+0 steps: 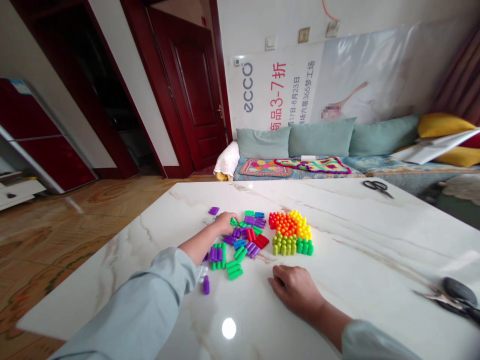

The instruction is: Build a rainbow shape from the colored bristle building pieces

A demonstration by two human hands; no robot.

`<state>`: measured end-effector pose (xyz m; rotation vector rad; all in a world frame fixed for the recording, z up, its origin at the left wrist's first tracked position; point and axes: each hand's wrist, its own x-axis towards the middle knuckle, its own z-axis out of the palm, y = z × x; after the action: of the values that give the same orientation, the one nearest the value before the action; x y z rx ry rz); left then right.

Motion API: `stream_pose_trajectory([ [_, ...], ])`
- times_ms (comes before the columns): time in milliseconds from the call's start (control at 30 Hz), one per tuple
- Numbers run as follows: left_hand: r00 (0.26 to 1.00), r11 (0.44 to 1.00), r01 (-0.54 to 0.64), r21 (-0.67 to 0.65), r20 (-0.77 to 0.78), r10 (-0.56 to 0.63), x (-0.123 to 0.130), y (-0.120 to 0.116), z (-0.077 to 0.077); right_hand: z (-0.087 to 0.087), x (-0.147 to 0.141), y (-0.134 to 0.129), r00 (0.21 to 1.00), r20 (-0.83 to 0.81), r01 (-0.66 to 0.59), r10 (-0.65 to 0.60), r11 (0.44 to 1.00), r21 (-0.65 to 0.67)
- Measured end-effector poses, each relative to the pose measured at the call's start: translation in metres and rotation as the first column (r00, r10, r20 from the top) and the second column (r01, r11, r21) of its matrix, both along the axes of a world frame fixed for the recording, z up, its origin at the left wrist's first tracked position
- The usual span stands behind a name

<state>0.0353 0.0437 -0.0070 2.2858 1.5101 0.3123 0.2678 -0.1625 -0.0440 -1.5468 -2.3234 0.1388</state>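
My left hand (224, 223) reaches into a loose pile of small plastic peg-shaped pieces. Its fingers are closed on a green peg piece (234, 221). Around it lie purple pieces (216, 254), red pieces (261, 242), blue pieces (239, 244) and more green pieces (234, 271), many side by side in small groups. To the right, upright pieces stand packed by colour: red-orange (287, 223), yellow (303, 229), olive green (284, 245) and green (305, 247). My right hand (296, 287) rests on the table just in front of them, fingers curled, with nothing visible in it.
The white marbled table (337, 300) carries black-handled scissors (377, 187) at the far right. Another pair of scissors (442, 298) lies near the right edge by a dark rounded object (459, 290). Beyond stands a sofa with green cushions (322, 139).
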Motion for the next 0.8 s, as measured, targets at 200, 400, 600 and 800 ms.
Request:
stream_pose_trajectory([
  [200,0.988,0.997,-0.079,0.019,0.135,0.076,-0.006,-0.017,-0.001,-0.003,0.001,0.001,1.000,-0.001,-0.008,0.008,1.000,0.007],
  [400,0.968,0.993,0.007,-0.114,0.251,0.022,-0.012,-0.040,0.009,-0.002,0.000,0.002,1.000,-0.010,-0.006,0.005,1.000,-0.009],
  [600,0.927,0.893,0.294,-0.341,0.328,-0.180,-0.008,-0.047,0.021,0.001,0.000,0.002,1.000,-0.018,-0.006,0.006,1.000,-0.001],
  [800,0.974,0.978,0.173,-0.114,0.170,-0.153,0.017,-0.016,0.025,-0.001,0.001,0.001,1.000,-0.017,0.002,-0.002,1.000,-0.014],
])
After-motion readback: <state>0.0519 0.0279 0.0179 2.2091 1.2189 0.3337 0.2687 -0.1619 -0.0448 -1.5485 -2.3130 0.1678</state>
